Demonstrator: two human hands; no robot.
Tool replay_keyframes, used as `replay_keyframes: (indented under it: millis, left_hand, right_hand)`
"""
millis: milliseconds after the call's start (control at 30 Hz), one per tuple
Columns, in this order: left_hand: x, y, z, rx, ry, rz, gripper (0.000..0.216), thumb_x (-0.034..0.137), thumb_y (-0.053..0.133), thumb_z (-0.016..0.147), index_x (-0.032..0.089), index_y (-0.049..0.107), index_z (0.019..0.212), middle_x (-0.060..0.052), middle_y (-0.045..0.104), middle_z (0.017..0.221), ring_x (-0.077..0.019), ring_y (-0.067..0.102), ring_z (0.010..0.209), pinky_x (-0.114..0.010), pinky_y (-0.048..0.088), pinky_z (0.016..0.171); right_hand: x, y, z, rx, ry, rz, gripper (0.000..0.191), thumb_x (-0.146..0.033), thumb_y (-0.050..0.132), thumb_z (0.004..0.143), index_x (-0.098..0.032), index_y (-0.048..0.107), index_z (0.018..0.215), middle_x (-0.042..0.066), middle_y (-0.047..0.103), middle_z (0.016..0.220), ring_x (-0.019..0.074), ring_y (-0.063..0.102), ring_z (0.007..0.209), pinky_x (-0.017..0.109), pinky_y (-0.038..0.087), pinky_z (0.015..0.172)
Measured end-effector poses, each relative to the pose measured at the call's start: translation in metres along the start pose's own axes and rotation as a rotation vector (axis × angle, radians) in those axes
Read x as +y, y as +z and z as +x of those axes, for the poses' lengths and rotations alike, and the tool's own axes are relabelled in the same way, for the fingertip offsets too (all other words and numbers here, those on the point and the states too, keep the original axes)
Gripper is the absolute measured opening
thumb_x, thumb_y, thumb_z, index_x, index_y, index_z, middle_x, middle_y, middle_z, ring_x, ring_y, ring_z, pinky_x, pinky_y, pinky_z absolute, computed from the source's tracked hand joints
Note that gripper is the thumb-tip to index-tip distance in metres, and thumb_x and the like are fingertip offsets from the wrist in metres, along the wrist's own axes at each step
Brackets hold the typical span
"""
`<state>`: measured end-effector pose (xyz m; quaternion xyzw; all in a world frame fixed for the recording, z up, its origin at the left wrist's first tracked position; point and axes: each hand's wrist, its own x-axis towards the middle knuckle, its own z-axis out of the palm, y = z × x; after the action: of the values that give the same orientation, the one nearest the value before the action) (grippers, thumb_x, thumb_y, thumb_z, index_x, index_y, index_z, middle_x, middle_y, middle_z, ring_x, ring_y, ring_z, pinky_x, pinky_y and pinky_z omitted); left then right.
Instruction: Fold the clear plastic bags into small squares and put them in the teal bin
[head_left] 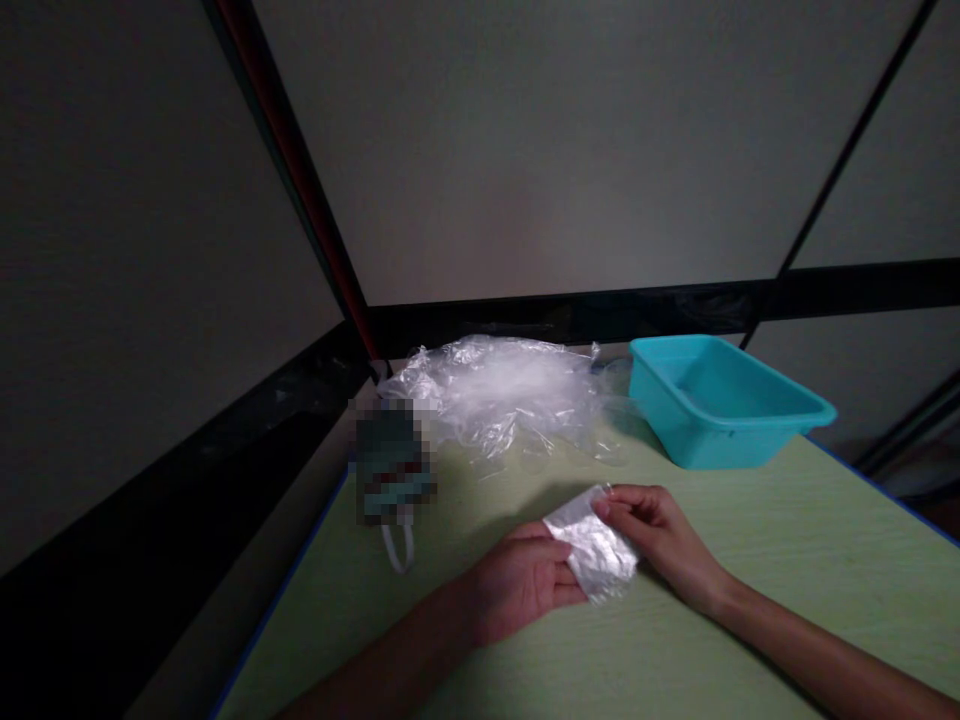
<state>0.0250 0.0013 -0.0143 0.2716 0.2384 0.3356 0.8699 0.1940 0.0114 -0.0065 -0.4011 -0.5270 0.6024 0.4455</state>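
From where I stood, a turquoise basin [731, 441] sat on the green table [780, 540]; leftward was a blurred, white-looped thing [394, 462].

glossy, crinkled plastic film [602, 550], smooth tub [724, 445]

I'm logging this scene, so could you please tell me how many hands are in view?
2: the left hand holding the left side of the folded clear plastic, and the right hand gripping its upper right. Some fingers are partly hidden.
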Motion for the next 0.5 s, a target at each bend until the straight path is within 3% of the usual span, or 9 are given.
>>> replay_keyframes:
  millis: [133, 500]
  left_hand:
    - [0.0022, 0.002, -0.0013, 0.05, -0.028, 0.021, 0.016, 0.009, 0.064, 0.067, 0.008, 0.063, 0.082, -0.015, 0.068, 0.087, -0.0251, 0.064, 0.084, -0.042, 0.037, 0.087]
    - [0.0062, 0.0031, -0.0019, -0.047, -0.068, 0.089, 0.025, 0.012, 0.06, 0.073, 0.007, 0.065, 0.098, -0.017, 0.065, 0.102, -0.0262, 0.061, 0.097, -0.039, 0.036, 0.09]
  right_hand:
    - [0.0012, -0.0021, 0.0014, 0.079, -0.005, 0.062, 0.028, -0.041, 0.069, 0.067, -0.014, 0.062, 0.062, -0.004, 0.053, 0.051, 0.007, 0.04, 0.044, 0.02, 0.027, 0.044]
    - [0.0003, -0.0037, 0.0053, 0.181, 0.041, 0.241, 0.025, -0.039, 0.069, 0.068, -0.015, 0.063, 0.069, -0.001, 0.059, 0.055, 0.0108, 0.049, 0.048, 0.021, 0.035, 0.047]
